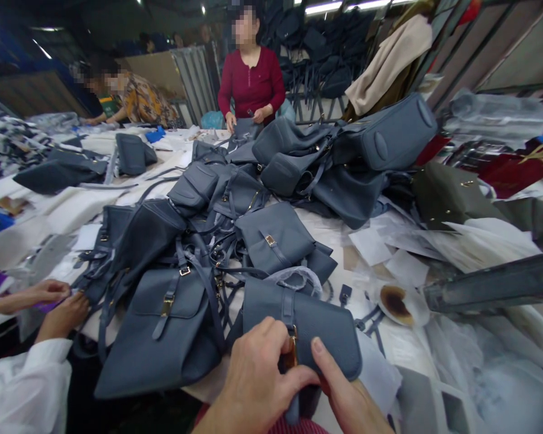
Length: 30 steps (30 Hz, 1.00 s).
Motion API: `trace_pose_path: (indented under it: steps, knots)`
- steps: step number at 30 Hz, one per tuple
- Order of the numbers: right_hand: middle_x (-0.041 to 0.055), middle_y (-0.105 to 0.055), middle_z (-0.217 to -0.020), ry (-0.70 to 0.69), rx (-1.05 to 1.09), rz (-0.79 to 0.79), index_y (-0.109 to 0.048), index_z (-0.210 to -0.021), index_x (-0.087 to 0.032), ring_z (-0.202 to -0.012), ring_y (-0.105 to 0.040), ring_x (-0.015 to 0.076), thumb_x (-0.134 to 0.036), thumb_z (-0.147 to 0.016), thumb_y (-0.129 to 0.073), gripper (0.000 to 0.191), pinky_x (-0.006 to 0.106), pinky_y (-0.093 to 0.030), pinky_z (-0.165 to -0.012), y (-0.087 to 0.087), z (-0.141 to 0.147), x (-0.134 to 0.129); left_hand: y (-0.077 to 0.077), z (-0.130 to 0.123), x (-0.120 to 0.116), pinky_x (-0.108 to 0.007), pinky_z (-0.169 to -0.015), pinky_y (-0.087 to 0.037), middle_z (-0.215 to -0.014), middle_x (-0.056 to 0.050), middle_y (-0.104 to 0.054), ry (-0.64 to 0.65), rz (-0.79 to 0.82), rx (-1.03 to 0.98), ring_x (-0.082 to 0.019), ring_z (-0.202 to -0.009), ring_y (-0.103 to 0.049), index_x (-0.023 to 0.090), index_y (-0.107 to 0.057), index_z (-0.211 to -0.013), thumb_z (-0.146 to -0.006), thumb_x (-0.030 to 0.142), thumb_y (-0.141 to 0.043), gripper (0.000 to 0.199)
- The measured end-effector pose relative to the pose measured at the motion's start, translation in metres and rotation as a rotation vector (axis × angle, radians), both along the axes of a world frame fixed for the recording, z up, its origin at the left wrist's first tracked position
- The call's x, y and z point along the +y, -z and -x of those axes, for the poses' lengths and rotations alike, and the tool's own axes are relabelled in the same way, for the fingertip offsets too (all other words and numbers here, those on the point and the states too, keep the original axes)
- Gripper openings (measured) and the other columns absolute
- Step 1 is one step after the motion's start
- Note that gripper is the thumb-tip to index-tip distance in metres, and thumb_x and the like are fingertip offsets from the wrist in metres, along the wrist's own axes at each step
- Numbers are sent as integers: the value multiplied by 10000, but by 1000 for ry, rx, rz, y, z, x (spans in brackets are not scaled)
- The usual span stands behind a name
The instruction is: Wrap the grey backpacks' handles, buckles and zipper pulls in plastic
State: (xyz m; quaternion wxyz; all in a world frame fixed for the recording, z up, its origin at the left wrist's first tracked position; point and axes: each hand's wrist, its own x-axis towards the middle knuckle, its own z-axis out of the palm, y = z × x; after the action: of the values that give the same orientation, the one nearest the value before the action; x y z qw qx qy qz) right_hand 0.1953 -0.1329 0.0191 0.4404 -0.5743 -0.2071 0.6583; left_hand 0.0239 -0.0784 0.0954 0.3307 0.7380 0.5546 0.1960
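Note:
A dark blue-grey bag [332,325] with a front flap lies close before me, at the table's near edge. My left hand [257,367] is closed at its gold-coloured clasp [294,343], fingers curled around the metal and the strap. My right hand [344,386] grips the flap's lower edge, thumb on top; its other fingers are hidden underneath. Left of my hands lies a matching backpack [172,331], its buckled strap facing up. Just beyond my bag rests another bag [276,238] with a gold clasp.
A heap of similar bags [294,154] covers the table's middle. At left, a co-worker's hands [63,307] in white sleeves work at a bag. Across the table stands a person in red [252,84]. To the right are a stained cup [396,304], papers [371,244] and a dark bar [498,283].

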Motion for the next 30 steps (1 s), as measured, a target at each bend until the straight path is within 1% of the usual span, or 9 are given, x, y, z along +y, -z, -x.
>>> trace_pose_path:
  steps: [3, 6, 9, 11, 13, 15, 21, 27, 30]
  knots:
    - [52, -733, -1147, -5, 36, 10, -732, -1075, -218, -1270, -529, 307, -473, -688, -795, 467, 428, -435, -1077, -8, 7, 5, -2, 5, 1, -232, -557, -351, -663, 40, -512, -1, 133, -153, -113, -601, -482, 193, -439, -629, -764, 150, -696, 293]
    - [56, -710, -1192, 11, 104, 30, -689, -1165, -208, -1188, -598, 301, -537, -780, -697, 507, 450, -487, -1017, -18, 16, 12, -5, 11, 2, -237, -627, -398, -708, 17, -561, 36, 129, -215, -126, -669, -538, 190, -515, -688, -870, 131, -550, 194]
    - [52, -702, -1209, 19, 73, 55, -689, -1161, -214, -1194, -593, 298, -561, -791, -674, 507, 442, -476, -1027, -24, 21, 16, -5, 14, -1, -247, -647, -410, -754, -1, -576, 77, 66, -193, -136, -703, -556, 196, -533, -757, -930, 149, -451, 197]
    - [57, -719, -1173, 24, -31, 64, -727, -1086, -204, -1239, -555, 302, -571, -743, -714, 503, 429, -393, -1104, -25, 21, 16, -4, 14, -4, -242, -607, -399, -733, 8, -561, 70, 19, -148, -136, -676, -543, 200, -504, -744, -888, 161, -539, 154]
    - [65, -728, -1151, 17, -106, 64, -748, -1037, -197, -1270, -525, 308, -585, -705, -736, 511, 424, -303, -1159, -25, 21, 15, -3, 11, -7, -236, -571, -388, -705, 22, -544, 72, -42, -102, -133, -644, -527, 204, -480, -720, -808, 145, -647, 198]
    - [69, -727, -1155, 1, -132, 62, -751, -1031, -200, -1268, -527, 314, -598, -685, -743, 528, 435, -279, -1169, -26, 20, 13, -2, 9, -8, -230, -556, -391, -705, 23, -542, 108, -101, -76, -131, -635, -525, 206, -474, -710, -778, 122, -673, 226]
    - [88, -675, -1256, -80, -161, 46, -701, -1152, -169, -1306, -492, 300, -664, -733, -660, 650, 427, -259, -1179, -31, 23, 11, -1, 7, -13, -229, -551, -425, -712, 12, -566, 150, -226, 37, -139, -626, -553, 209, -457, -712, -823, 44, -533, 214]
    - [81, -624, -1331, -114, -126, 34, -671, -1213, -165, -1337, -460, 288, -664, -770, -622, 668, 420, -185, -1205, -29, 24, 10, 17, 5, -22, -267, -523, -405, -676, -1, -562, 157, -491, 173, -162, -577, -545, 216, -442, -730, -926, 104, -393, 232]
    - [73, -631, -1322, -91, -129, 42, -676, -1208, -163, -1332, -466, 291, -661, -766, -627, 668, 428, -174, -1207, -27, 25, 10, 23, 3, -22, -267, -517, -392, -664, -5, -554, 164, -541, 176, -161, -567, -537, 218, -432, -730, -964, 141, -324, 269]
